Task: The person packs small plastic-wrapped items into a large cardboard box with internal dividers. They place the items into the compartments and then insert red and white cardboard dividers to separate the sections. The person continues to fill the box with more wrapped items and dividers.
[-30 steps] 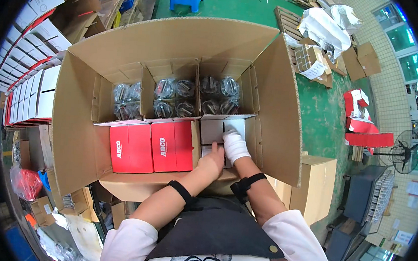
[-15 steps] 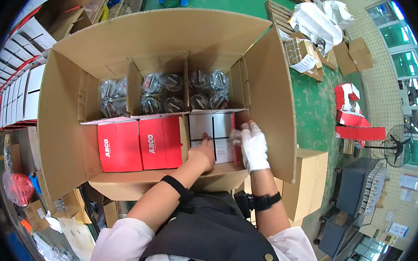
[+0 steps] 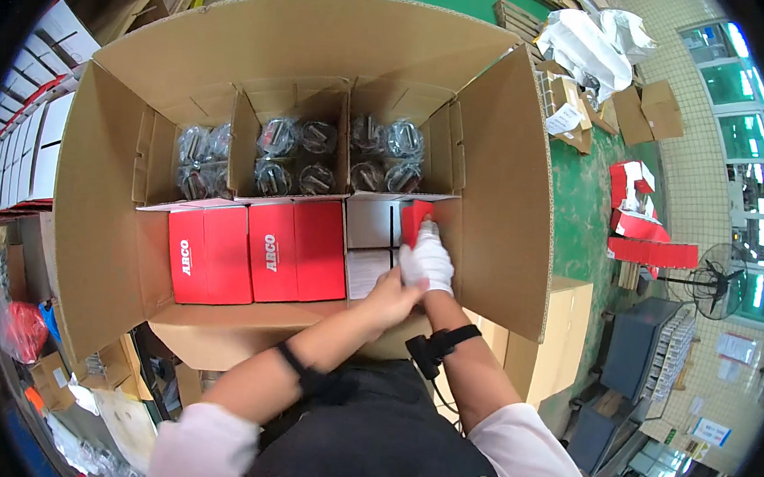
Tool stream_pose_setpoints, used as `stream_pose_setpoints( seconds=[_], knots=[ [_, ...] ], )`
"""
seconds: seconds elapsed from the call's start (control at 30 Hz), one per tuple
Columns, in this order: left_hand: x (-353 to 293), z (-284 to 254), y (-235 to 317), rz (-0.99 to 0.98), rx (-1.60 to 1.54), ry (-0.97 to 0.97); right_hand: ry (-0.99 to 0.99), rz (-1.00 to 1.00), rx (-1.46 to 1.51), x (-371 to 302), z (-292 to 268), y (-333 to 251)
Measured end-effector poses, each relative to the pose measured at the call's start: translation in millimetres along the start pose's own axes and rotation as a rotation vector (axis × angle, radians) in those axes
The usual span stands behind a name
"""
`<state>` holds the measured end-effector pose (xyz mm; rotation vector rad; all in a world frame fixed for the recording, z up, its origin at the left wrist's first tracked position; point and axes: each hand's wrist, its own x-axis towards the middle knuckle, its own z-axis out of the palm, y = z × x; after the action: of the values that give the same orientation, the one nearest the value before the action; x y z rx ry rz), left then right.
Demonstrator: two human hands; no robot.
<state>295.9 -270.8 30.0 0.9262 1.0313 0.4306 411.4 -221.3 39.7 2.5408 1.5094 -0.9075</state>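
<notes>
A large open carton (image 3: 316, 34) stands in front of me, split by cardboard dividers. In its near row sit two closed red boxes (image 3: 211, 258) and, at the right, a third box (image 3: 372, 225) with its white inner flaps showing. My right hand (image 3: 429, 264), in a white glove, has its fingers closed on that box's red flap (image 3: 412, 220), which leans over the white flaps. My bare left hand (image 3: 393, 299) is beside the gloved hand at the box's near edge, fingers stretched and holding nothing I can see. The gloved hand covers part of the box's right side.
In the far compartments lie several clear-wrapped round parts (image 3: 318, 137). Stacked white and red boxes (image 3: 29, 156) stand at the left. Tan cartons (image 3: 561, 331) are right of the big carton. A fan (image 3: 711, 277) and a grey cart (image 3: 645, 345) stand farther right.
The right box's red flap has come over leftward under my gloved hand. My left hand has moved right and nearer, off the white flaps. The second red box's lid now lies flat.
</notes>
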Motion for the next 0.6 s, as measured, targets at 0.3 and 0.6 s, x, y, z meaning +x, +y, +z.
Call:
stream_pose_setpoints(
  seconds=[0.3, 0.6],
  knots=[
    [-39.0, -110.1, 10.7, 0.100, 0.384, 0.274, -0.121, 0.037, -0.046, -10.8, 26.9, -16.4],
    [10.4, -35.6, 12.4, -0.150, 0.529, 0.410, -0.088, -0.055, 0.540, -29.3, -31.7, -53.3]
  ],
)
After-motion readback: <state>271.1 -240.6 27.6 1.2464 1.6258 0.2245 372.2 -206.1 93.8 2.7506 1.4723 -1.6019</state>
